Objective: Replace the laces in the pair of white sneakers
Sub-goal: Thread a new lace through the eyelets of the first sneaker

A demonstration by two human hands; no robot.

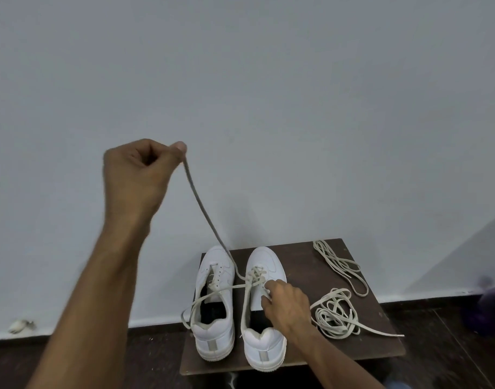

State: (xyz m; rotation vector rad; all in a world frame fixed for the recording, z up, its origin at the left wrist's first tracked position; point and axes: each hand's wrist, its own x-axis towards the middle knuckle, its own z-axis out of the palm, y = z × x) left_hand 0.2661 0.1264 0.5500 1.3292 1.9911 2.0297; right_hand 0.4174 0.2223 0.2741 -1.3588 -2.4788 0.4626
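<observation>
Two white sneakers are set side by side, heels nearest, on a dark board. The right sneaker's tongue area is touched by the right hand, fingers loosely curled. A lace is pinched taut, raised, by the left hand. Loose laces lie rightward.

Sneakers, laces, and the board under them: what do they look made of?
Sneakers: smooth white leather or a synthetic look-alike, matte with stitched panels; which one I cannot tell. Laces: flat woven fabric, off-white, limp and coiling loosely; the one pinched by the left hand hangs as a flat band. Board: dark brown wood or laminate, dull finish, thin straight edge.
</observation>
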